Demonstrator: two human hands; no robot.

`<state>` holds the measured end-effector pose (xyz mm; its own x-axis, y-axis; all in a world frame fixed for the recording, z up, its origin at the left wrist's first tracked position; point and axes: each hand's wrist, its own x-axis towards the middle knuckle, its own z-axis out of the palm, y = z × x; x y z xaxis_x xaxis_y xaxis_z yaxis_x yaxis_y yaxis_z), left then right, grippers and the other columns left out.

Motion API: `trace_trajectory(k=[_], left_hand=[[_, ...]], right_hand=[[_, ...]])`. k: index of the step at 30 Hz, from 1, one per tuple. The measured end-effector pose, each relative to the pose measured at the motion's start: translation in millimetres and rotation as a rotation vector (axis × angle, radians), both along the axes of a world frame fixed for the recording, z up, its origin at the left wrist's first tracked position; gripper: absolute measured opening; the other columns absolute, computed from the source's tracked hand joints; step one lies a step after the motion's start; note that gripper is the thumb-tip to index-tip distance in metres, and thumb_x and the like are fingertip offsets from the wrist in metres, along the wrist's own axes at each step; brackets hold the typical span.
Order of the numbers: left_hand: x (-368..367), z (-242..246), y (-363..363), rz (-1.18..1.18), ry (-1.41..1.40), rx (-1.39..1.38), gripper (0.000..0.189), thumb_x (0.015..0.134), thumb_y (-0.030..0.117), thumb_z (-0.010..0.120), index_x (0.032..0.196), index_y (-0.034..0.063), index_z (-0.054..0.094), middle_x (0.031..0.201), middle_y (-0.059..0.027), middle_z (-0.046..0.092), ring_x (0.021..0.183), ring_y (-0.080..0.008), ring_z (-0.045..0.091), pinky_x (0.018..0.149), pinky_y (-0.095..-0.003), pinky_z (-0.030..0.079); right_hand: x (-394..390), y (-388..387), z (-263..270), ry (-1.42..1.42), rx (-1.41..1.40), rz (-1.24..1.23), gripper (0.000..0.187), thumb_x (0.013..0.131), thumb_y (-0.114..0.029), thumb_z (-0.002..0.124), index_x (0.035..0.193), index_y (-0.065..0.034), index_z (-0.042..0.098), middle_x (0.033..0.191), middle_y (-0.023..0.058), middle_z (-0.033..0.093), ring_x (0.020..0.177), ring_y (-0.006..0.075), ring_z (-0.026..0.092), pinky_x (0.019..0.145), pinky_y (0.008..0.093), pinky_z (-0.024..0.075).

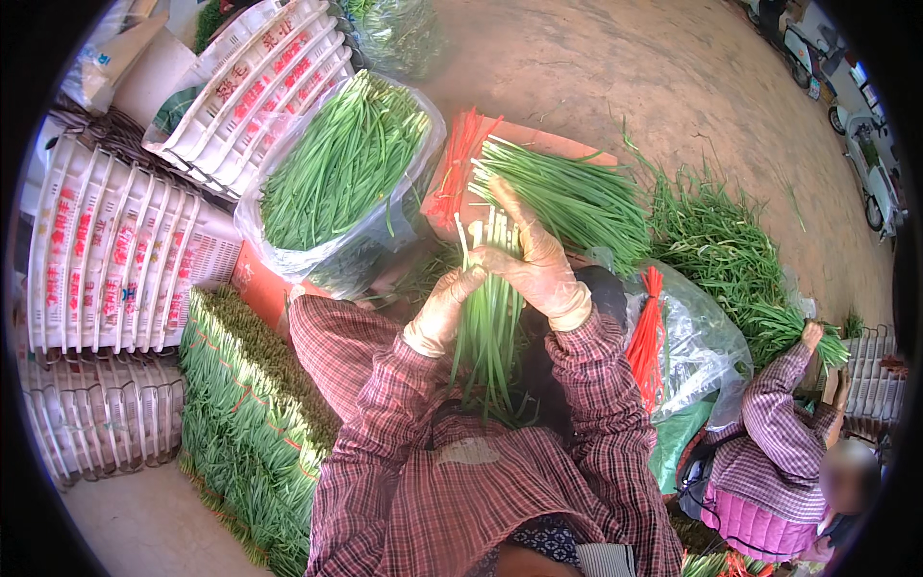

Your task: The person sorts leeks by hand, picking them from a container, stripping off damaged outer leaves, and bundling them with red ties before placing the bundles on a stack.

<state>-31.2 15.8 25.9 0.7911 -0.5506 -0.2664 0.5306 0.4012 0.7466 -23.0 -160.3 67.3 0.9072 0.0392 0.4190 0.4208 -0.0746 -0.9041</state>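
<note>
My left hand (448, 306), in a thin pale glove, grips the left side of a small bunch of garlic chives (492, 324). From the right, my right hand (537, 263), gloved alike, holds the same bunch near its white stem ends, which point away from me. The green leaves hang down towards my lap. Just beyond my right hand, a larger pile of garlic chives (577, 195) lies on a reddish board (537, 135). Red ties (461, 162) lie on the board's left part.
A plastic-lined container (285, 263) full of chives stands front left. Stacked white plastic crates (115, 252) and tied chive bundles (245, 404) are at left. Right are red ties (649, 339), clear plastic (703, 346), loose greens (721, 238) and a co-worker (779, 433) holding greens.
</note>
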Motion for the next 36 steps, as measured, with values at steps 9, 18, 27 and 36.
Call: trace_trajectory(k=[9,18,27,36], left_hand=[[8.7,-15.9,7.5,-0.239,-0.133,0.061,0.051,0.111,0.042,0.042,0.131,-0.0009,0.06,0.113,-0.0095,0.071,0.103,-0.02,0.068,0.093,-0.0341,0.054],[9.0,-34.4,6.1,-0.004,0.038,0.036,0.047,0.109,0.033,0.049,0.146,0.0049,0.05,0.137,-0.0055,0.061,0.125,-0.0207,0.059,0.109,-0.0376,0.044],[-5.7,-14.1,1.9,-0.042,-0.004,-0.044,0.071,0.1,0.06,0.057,0.142,0.003,0.052,0.128,-0.0071,0.066,0.111,-0.0239,0.065,0.096,-0.0397,0.053],[-12.4,22.6,-16.0,-0.254,-0.066,0.016,0.034,0.09,0.01,0.073,0.12,-0.0032,0.064,0.102,-0.012,0.073,0.089,-0.0212,0.071,0.085,-0.0345,0.058]], right_hand=[[-2.4,-6.7,15.6,0.087,-0.118,-0.042,0.026,0.094,-0.019,0.074,0.118,-0.0104,0.068,0.106,0.0074,0.073,0.104,0.0219,0.069,0.092,0.035,0.0528],[1.5,-6.1,-15.9,-0.134,-0.144,-0.108,0.017,0.1,-0.018,0.065,0.113,-0.0085,0.058,0.098,0.0112,0.067,0.091,0.0308,0.068,0.08,0.0411,0.053],[-0.2,0.5,5.7,-0.142,-0.284,-0.344,0.017,0.096,-0.025,0.065,0.094,-0.0091,0.069,0.086,0.0108,0.066,0.084,0.0317,0.065,0.077,0.0435,0.0512],[-5.8,-6.9,30.6,0.165,-0.261,-0.142,0.025,0.104,-0.032,0.06,0.11,-0.0123,0.074,0.088,0.0041,0.074,0.078,0.0168,0.07,0.07,0.0308,0.0561]])
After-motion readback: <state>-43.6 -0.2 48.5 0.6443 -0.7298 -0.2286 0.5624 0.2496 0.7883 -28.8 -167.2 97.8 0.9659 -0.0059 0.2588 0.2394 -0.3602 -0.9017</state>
